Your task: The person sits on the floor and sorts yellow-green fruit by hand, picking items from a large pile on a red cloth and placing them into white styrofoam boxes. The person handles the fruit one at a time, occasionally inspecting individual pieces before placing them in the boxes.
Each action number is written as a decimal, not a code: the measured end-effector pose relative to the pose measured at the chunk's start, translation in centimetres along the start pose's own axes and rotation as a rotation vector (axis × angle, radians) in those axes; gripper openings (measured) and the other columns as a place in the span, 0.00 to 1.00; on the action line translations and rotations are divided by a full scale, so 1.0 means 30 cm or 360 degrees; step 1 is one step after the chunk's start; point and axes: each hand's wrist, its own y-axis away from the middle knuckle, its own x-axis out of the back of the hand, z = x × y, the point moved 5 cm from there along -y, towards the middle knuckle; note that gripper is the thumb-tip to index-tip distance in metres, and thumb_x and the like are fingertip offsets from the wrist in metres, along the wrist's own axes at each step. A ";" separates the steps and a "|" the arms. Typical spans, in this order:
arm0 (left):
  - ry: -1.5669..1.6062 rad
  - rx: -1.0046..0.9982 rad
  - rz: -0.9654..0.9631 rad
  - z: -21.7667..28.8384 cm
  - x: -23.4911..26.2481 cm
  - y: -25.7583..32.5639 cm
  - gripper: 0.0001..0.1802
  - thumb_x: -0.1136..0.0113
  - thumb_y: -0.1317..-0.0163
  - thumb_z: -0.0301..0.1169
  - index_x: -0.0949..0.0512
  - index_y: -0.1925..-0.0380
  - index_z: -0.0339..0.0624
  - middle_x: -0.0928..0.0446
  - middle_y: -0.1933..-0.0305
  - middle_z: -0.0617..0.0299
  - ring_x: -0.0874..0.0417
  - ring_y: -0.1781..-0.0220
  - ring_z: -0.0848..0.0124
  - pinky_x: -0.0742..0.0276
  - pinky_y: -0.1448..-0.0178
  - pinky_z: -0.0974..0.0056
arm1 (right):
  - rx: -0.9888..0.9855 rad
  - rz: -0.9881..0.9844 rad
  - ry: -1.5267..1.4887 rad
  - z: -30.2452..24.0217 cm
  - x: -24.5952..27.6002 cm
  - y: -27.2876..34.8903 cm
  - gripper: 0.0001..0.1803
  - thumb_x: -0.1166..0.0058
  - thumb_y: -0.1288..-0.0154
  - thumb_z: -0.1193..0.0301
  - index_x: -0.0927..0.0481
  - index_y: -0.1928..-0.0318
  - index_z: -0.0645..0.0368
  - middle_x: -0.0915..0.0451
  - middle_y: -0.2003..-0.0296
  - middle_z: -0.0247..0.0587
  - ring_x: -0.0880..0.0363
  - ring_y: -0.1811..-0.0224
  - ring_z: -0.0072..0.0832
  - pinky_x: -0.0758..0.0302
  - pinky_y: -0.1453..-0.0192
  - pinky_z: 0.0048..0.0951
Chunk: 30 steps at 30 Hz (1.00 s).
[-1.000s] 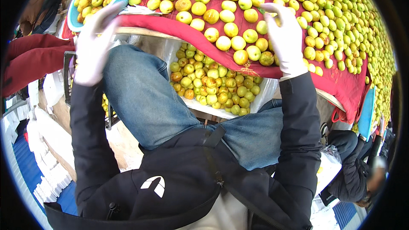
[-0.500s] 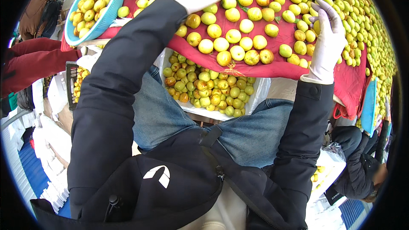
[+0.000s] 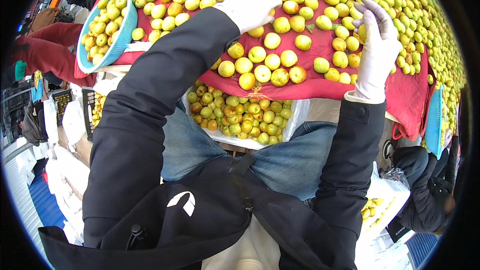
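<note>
Yellow-green jujubes (image 3: 288, 58), some with brown-red patches, lie scattered over a red cloth (image 3: 320, 86) in front of me. My left hand (image 3: 250, 7), in a pale glove, reaches over them with curled fingers. A jujube (image 3: 271, 13) shows at its fingertips, partly hidden. To the right my right hand (image 3: 378, 40), also gloved, is raised at the edge of the dense heap. Its thumb and fingers bend around a jujube (image 3: 362, 32), partly covered by them. Below the cloth's near edge, between my knees, a white box (image 3: 298, 120) holds many jujubes.
A light blue basket (image 3: 131, 22) of jujubes tilts at the cloth's left edge; another blue basket (image 3: 434, 120) stands at far right. A white container (image 3: 395, 197) with fruit sits lower right, near a person in dark clothes (image 3: 425, 205). At left are a person's red-clad legs (image 3: 47, 52).
My left hand has moved right over the cloth, its fingers now at another jujube. My right hand keeps nearly the same pose. The view has shifted slightly.
</note>
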 end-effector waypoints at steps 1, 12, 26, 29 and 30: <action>-0.0038 -0.0031 -0.0054 0.004 -0.016 -0.011 0.17 0.36 0.35 0.39 0.18 0.48 0.48 0.21 0.51 0.53 0.16 0.48 0.54 0.19 0.50 0.48 | -0.0017 0.0003 0.0041 0.000 0.000 0.002 0.16 0.47 0.21 0.71 0.17 0.40 0.63 0.13 0.48 0.42 0.19 0.56 0.19 0.22 0.49 0.21; 0.0290 0.0058 -0.0083 -0.003 -0.054 0.029 0.16 0.47 0.29 0.37 0.20 0.46 0.48 0.22 0.49 0.47 0.16 0.49 0.51 0.18 0.46 0.49 | -0.0044 0.0009 -0.0093 -0.017 -0.013 0.013 0.15 0.46 0.23 0.73 0.16 0.42 0.61 0.12 0.53 0.40 0.19 0.61 0.18 0.21 0.54 0.21; 0.0568 0.0220 0.0191 0.087 0.108 0.175 0.26 0.36 0.36 0.56 0.19 0.50 0.47 0.25 0.40 0.49 0.19 0.41 0.53 0.21 0.42 0.48 | 0.0009 -0.0164 0.0304 0.000 -0.052 0.023 0.16 0.49 0.21 0.72 0.17 0.40 0.61 0.13 0.49 0.42 0.17 0.58 0.19 0.21 0.48 0.23; 0.0281 0.0327 0.0519 -0.030 0.274 0.480 0.28 0.33 0.37 0.54 0.19 0.46 0.46 0.26 0.34 0.53 0.22 0.34 0.54 0.23 0.33 0.52 | 0.0018 -0.0174 0.0350 0.008 -0.056 0.022 0.16 0.49 0.20 0.71 0.17 0.40 0.62 0.13 0.49 0.42 0.18 0.58 0.19 0.21 0.47 0.22; 0.0236 0.0417 0.0579 -0.071 0.325 0.627 0.26 0.29 0.39 0.48 0.19 0.48 0.44 0.26 0.35 0.52 0.21 0.35 0.53 0.24 0.32 0.53 | -0.0006 -0.0200 0.0324 0.012 -0.060 0.024 0.16 0.49 0.20 0.71 0.18 0.39 0.62 0.13 0.48 0.42 0.18 0.57 0.19 0.21 0.47 0.23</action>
